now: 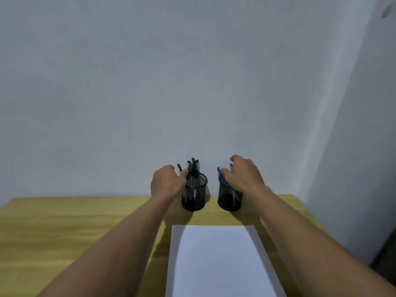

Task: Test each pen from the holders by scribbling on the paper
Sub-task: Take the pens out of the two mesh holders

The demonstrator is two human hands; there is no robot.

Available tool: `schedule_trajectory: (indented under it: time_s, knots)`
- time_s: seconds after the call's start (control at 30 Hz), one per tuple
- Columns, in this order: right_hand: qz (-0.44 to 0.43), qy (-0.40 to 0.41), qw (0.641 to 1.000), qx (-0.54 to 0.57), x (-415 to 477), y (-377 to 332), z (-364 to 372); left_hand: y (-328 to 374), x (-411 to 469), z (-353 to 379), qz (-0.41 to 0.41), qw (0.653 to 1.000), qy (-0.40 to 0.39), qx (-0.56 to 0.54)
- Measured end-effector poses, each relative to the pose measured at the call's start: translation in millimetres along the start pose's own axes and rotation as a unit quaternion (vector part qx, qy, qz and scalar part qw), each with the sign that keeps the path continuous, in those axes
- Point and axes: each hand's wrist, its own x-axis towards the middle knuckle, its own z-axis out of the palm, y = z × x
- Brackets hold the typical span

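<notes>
A: State of the left grip (pixel 166 182)?
B: Half curled, fingertips against the black pens (pixel 192 168) standing in the left mesh holder (pixel 194 198) just beside it. Closed on one or not: cannot tell.
A: And the right grip (pixel 246 174)?
B: Curled down over the blue pens (pixel 220 175) in the right mesh holder (pixel 229 201) beneath it, touching them. Actual hold unclear.
A: Whereabouts of the paper (pixel 218 260)?
B: Flat on the tabletop (pixel 64 221), nearer than both grips, between the forearms.

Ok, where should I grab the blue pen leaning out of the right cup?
Pinch the blue pen near its top, coming from above. Only that end pokes out past the mesh holder rim, leaning left; the rest sits inside.
</notes>
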Motion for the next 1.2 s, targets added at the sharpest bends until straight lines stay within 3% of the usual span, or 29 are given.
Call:
schedule_trajectory:
  time_s: [0.2,0.53,1.2]
  knots:
    - [0.058,0.024,0.998,0.030,21.6,10.3,30.2,0.1,18.7,23.7,-0.022,0.999,0.020,-0.035]
    - [0.062,0.040,0.992,0.106,33.6,17.6,52.0,10.6,26.0,39.5,-0.018,0.996,0.017,-0.084]
    - [0.031,0.011,0.993,0.115,44.0,30.7,44.8,22.8,36.0,53.0,0.070,0.995,-0.058,0.037]
